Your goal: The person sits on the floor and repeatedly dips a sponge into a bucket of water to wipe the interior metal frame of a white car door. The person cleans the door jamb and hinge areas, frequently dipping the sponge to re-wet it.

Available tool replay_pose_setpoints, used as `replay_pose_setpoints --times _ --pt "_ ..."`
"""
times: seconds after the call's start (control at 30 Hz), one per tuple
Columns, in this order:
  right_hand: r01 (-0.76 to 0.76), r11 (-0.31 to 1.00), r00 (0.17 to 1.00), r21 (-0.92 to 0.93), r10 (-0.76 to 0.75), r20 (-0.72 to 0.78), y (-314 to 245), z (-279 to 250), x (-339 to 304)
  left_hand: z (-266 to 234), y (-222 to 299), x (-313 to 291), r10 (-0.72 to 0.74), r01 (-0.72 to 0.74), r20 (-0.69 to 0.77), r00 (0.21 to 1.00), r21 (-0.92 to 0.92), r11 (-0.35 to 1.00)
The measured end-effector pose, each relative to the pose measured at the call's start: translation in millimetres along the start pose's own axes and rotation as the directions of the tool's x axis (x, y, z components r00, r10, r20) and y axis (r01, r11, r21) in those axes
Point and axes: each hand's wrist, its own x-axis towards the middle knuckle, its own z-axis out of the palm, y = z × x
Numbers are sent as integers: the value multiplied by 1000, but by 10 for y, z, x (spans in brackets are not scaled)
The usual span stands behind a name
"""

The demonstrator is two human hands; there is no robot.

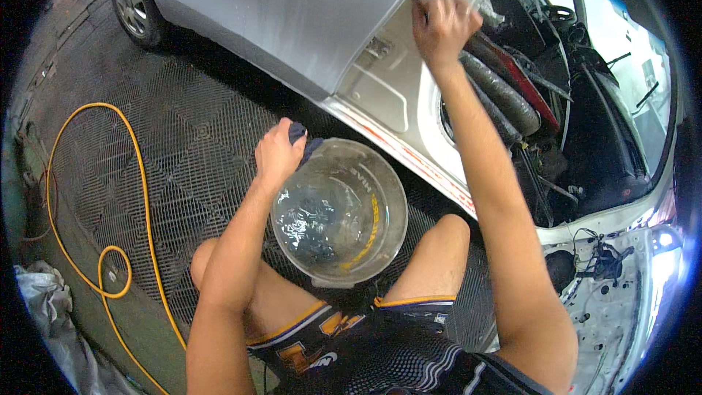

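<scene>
My left hand is closed around a dark cloth at the far left rim of a round, see-through bucket. Part of the cloth hangs over that rim. Rippled water lies in the bucket, which stands between my knees. Up at the pale inner door frame of a silver car, my right hand is curled shut and slightly blurred. Something small and dark shows by its fingers; its kind cannot be made out.
A yellow hose loops over the dark grated floor at left. Crumpled silver sheeting lies lower left. On the right, the stripped cabin holds rolled silvery material, and a bare door panel with loose wires stands nearby.
</scene>
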Motion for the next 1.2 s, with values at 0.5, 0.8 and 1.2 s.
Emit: replay_pose_setpoints --times 0.5,0.8,1.2 --pt "157 984 943 89 -176 283 -96 -297 -518 21 26 46 2 -2 -1 1000 5 1000" --pt "60 984 989 166 -81 122 -190 -61 -410 58 40 45 -20 20 -6 1000 51 999" --pt "-456 878 857 147 388 340 -427 -502 -1215 3 114 91 -88 87 57 995 11 996"
